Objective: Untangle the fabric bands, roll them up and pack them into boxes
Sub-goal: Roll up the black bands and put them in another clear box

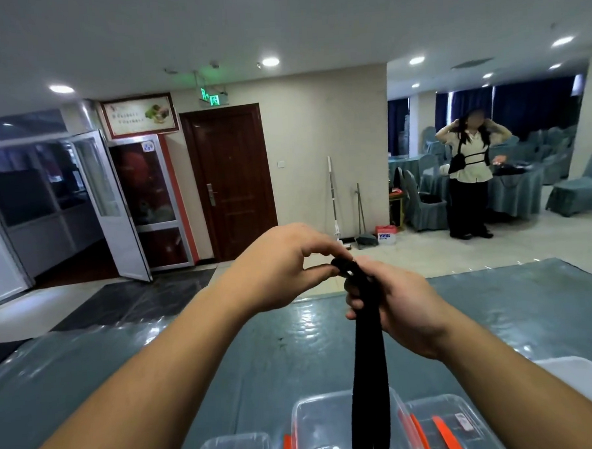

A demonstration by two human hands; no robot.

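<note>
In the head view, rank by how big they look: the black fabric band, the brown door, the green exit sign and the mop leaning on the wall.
1. Brown door, though it stands far off.
2. Black fabric band, enlarged by nearness to the camera.
3. Mop, long but thin.
4. Green exit sign.

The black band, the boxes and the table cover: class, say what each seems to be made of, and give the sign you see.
Black band: woven fabric, matt; it hangs limp from both hands. Boxes: clear hard plastic, glossy, probably with orange clips. Table cover: likely grey-blue cloth under a clear plastic film; wrinkled glare suggests this.
</note>
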